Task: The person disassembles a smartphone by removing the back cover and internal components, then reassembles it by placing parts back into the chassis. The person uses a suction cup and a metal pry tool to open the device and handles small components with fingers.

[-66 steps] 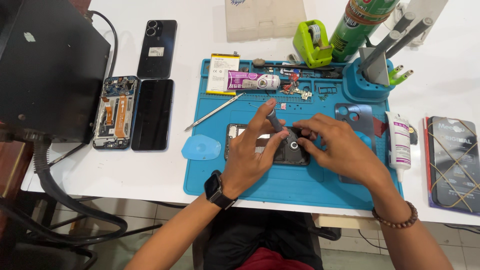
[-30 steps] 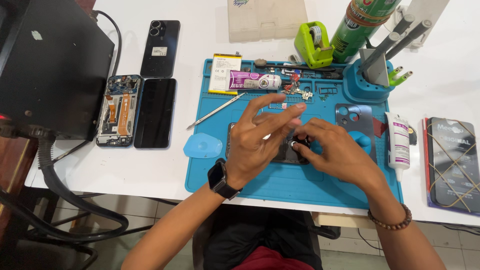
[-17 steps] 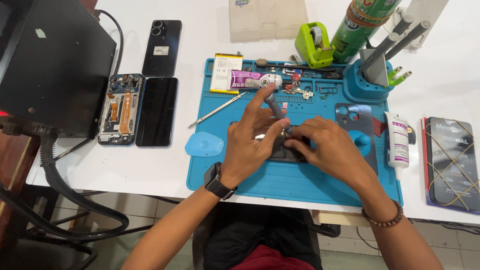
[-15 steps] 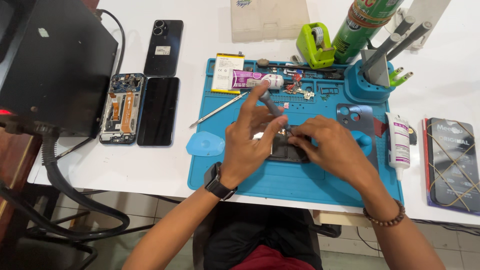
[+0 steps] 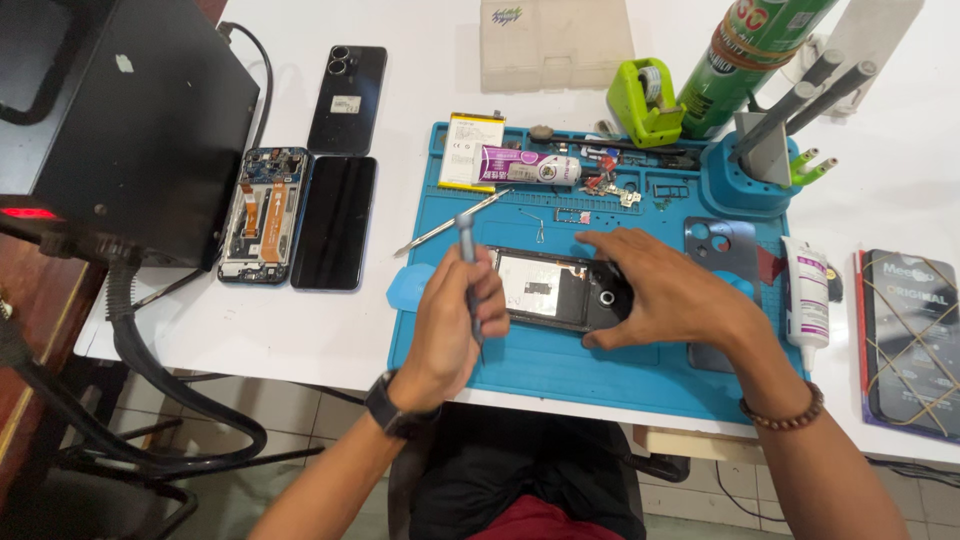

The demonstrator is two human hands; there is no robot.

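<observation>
An opened black phone (image 5: 555,288) lies on the blue work mat (image 5: 600,365) with its inside showing. My right hand (image 5: 665,292) rests on the phone's right end and holds it down. My left hand (image 5: 452,325) is at the phone's left end, lifted a little, closed around a thin grey screwdriver (image 5: 468,262) that stands nearly upright, tip down near the mat. A black watch sits on my left wrist, a bead bracelet on my right.
Left of the mat lie a stripped phone frame (image 5: 266,215), a black screen (image 5: 335,222) and a black phone back (image 5: 346,98), beside a black box (image 5: 130,130) with cables. Tweezers (image 5: 450,223), a battery (image 5: 472,150), a blue pick (image 5: 408,287), a glue tube (image 5: 805,300), tape dispenser (image 5: 645,100), green can (image 5: 740,60).
My left hand has pulled back to the left off the phone with the screwdriver, uncovering the phone's inside. My right hand has stayed on the phone's right end.
</observation>
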